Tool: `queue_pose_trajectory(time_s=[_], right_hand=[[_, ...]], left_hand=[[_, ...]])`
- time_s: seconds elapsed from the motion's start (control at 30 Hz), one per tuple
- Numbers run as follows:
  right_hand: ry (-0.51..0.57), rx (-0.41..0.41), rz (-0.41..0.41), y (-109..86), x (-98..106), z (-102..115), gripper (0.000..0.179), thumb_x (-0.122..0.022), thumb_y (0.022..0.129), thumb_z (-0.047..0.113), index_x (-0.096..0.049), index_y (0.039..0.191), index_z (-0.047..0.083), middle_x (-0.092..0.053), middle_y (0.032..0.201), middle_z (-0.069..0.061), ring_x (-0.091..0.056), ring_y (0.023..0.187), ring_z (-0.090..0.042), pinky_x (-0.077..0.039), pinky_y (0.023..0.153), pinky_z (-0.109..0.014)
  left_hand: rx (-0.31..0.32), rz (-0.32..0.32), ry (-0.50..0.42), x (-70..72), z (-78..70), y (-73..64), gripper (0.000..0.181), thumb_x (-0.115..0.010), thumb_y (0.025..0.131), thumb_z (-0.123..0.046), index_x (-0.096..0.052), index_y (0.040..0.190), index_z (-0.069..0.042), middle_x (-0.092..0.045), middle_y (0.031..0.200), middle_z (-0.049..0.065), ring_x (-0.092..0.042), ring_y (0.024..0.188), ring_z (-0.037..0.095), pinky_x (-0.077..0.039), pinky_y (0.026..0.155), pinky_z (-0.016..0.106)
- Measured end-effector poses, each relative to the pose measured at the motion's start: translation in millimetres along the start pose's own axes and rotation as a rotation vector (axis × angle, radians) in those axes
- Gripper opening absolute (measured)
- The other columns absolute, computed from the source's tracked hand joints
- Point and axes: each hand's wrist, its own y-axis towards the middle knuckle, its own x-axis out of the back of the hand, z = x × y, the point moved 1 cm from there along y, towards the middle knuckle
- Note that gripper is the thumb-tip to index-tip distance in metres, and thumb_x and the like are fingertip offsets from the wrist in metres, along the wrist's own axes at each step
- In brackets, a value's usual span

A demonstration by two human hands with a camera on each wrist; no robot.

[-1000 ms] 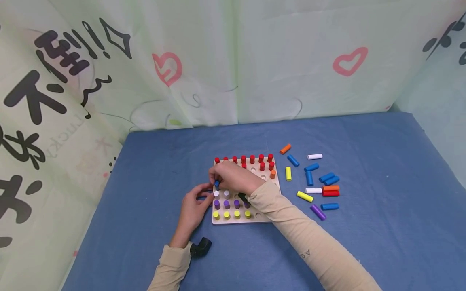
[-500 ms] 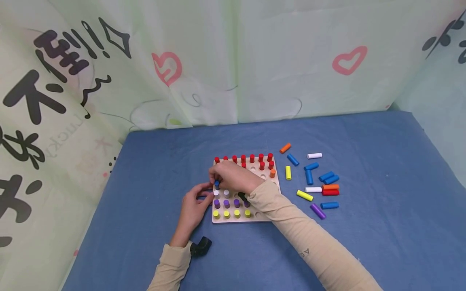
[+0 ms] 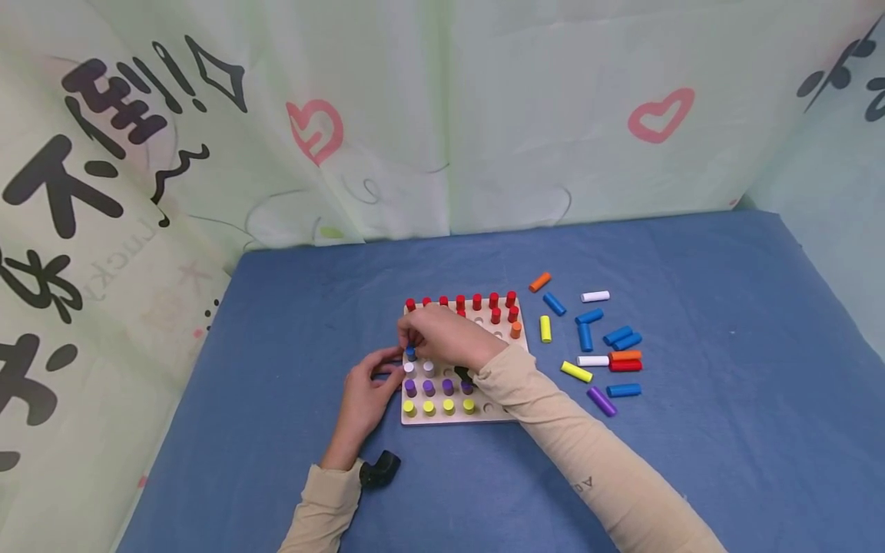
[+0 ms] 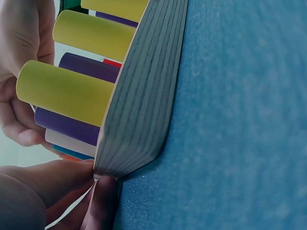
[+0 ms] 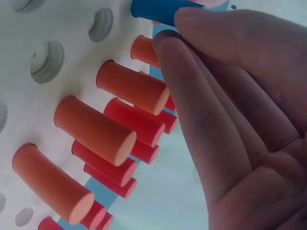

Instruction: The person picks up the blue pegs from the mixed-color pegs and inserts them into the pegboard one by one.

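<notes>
In the head view a pale wooden pegboard point(image 3: 449, 422) bears rows of coloured pegs. At its left side my right hand point(image 3: 445, 334) pinches a blue peg point(image 3: 411, 353), which stands upright in the board. The right wrist view shows a fingertip on this blue peg point(image 5: 156, 10), its base at the board's face. My left hand point(image 3: 366, 388) holds the board's left edge. Seen from the left wrist, its thumb and a finger meet at the corner of the layered wooden board point(image 4: 139, 105). Orange pegs point(image 5: 93, 129) and red pegs point(image 5: 134, 122) stand behind the right hand's fingers.
Loose pegs lie right of the board: several blue ones point(image 3: 585, 336), yellow ones point(image 3: 577, 372), white ones point(image 3: 595, 296), a purple one point(image 3: 601, 401), a red one point(image 3: 625, 366) and orange ones point(image 3: 540, 282). Blue cloth point(image 3: 726, 430) covers the table; a printed curtain point(image 3: 498, 153) hangs behind.
Both hands stay at nearly the same places, the right one at the blue peg and the left at the board's edge. The whole head view has shifted very slightly left.
</notes>
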Motion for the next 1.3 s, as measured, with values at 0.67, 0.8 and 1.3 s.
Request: queue_pose_trajectory(time_s=[0.67,0.8,1.3], right_hand=[[0.020,0.021,-0.063,-16.6,14.1,3.9,0.011,-0.070,0.089,0.000,-0.068,0.098,0.005,-0.070,0.094,-0.006,-0.068,0.090,-0.016,-0.056,0.087,-0.032],[0.000,0.014,-0.065,-18.9,14.4,3.3,0.013,-0.072,0.088,0.002,-0.070,0.100,0.005,-0.071,0.095,-0.007,-0.067,0.088,-0.017,-0.056,0.086,-0.033],[-0.010,-0.025,-0.108,-32.1,19.1,-1.7,0.016,-0.076,0.086,0.005,-0.069,0.101,0.006,-0.069,0.096,-0.006,-0.067,0.088,-0.021,-0.055,0.081,-0.032]], left_hand=[[-0.001,0.008,0.015,0.9,0.3,-0.7,0.035,-0.068,0.095,-0.014,-0.064,0.128,-0.006,-0.067,0.123,0.012,-0.065,0.100,0.023,-0.058,0.082,0.038],[-0.004,0.010,0.008,0.9,0.1,-0.9,0.034,-0.068,0.095,-0.014,-0.065,0.128,-0.006,-0.067,0.123,0.012,-0.066,0.099,0.023,-0.058,0.082,0.038],[0.044,0.007,0.014,-1.4,-0.8,-0.4,0.036,-0.069,0.094,-0.016,-0.064,0.129,-0.010,-0.067,0.124,0.007,-0.065,0.101,0.020,-0.057,0.082,0.036]])
